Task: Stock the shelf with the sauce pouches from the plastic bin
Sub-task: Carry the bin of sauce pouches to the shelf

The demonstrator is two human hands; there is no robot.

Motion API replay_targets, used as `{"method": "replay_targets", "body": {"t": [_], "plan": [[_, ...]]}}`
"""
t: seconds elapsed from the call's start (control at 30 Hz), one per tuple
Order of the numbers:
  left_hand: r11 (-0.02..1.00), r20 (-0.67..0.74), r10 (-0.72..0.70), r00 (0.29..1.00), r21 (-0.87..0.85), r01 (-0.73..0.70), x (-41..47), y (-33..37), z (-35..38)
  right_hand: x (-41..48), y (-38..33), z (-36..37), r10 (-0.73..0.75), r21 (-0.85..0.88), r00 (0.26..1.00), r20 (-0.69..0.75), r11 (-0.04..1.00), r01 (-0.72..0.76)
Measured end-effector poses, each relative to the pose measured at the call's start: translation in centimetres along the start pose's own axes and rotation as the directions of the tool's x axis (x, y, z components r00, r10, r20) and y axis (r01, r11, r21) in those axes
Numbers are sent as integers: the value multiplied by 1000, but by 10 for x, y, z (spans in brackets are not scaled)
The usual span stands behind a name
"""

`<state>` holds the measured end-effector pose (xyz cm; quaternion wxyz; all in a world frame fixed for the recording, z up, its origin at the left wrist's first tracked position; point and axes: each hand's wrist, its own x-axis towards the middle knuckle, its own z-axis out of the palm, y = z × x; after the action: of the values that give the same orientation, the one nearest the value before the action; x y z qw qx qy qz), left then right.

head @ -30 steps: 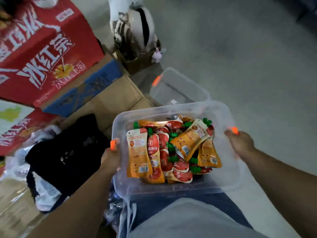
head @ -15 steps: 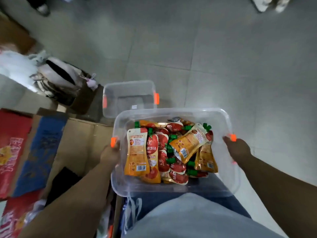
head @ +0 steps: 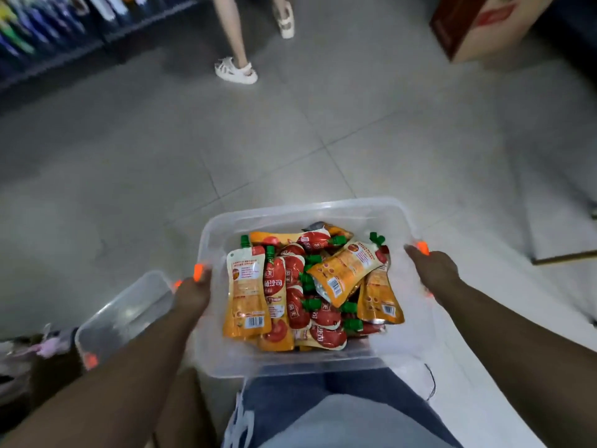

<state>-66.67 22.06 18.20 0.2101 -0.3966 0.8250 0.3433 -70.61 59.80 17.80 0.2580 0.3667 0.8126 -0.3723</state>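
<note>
I carry a clear plastic bin [head: 300,211] in front of my waist, above a grey tiled floor. Several orange and red sauce pouches [head: 311,291] with green caps lie piled inside it. My left hand [head: 193,294] grips the bin's left rim and my right hand [head: 434,270] grips its right rim. A dark shelf [head: 55,33] with colourful packets runs along the far left.
A second, empty clear bin with orange latches [head: 122,315] sits on the floor at lower left. Another person's legs in white sandals [head: 237,71] stand ahead. A cardboard box [head: 484,24] is at the far right, and a white platform [head: 555,234] at the right.
The view has swung right, away from the cardboard boxes. The empty bin now lies at lower left, and the shelf, a person's legs and a box have come into sight. Both hands still hold the bin.
</note>
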Motion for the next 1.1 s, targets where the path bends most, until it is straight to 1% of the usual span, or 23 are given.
{"method": "replay_targets", "body": {"t": [0.07, 0.17, 0.27, 0.37, 0.47, 0.57, 0.63, 0.77, 0.83, 0.93, 0.97, 1.1], "plan": [[995, 28, 76, 997, 61, -78, 12, 55, 13, 17, 5, -27, 45, 57, 997, -66, 998, -41], [980, 100, 151, 984, 115, -162, 31, 135, 36, 39, 4, -69, 129, 139, 980, -150, 984, -109], [957, 168, 233, 958, 133, -256, 49, 207, 66, 55, 5, -106, 208, 234, 954, -214, 960, -157], [920, 245, 310, 918, 165, -355, 49, 284, 98, 65, 14, -139, 308, 349, 913, -266, 914, -207], [845, 335, 376, 864, 258, -468, 37, 351, 136, 69, 37, -169, 417, 487, 868, -269, 836, -251], [748, 412, 454, 790, 306, -589, 12, 406, 179, 67, 66, -191, 524, 590, 814, -251, 749, -301], [695, 457, 484, 746, 317, -645, -12, 439, 217, 67, 94, -206, 592, 652, 772, -231, 683, -329], [574, 545, 498, 675, 376, -727, -74, 478, 294, 66, 161, -230, 708, 740, 681, -188, 558, -376], [519, 590, 492, 639, 391, -760, -108, 488, 333, 64, 196, -242, 749, 759, 639, -175, 515, -397], [476, 668, 442, 598, 391, -788, -159, 494, 389, 54, 243, -263, 808, 772, 575, -129, 446, -453], [447, 695, 426, 579, 395, -803, -181, 493, 412, 48, 264, -271, 830, 780, 547, -111, 414, -470], [327, 799, 370, 474, 366, -871, -261, 493, 497, 21, 334, -293, 903, 845, 425, -70, 280, -456]]}}
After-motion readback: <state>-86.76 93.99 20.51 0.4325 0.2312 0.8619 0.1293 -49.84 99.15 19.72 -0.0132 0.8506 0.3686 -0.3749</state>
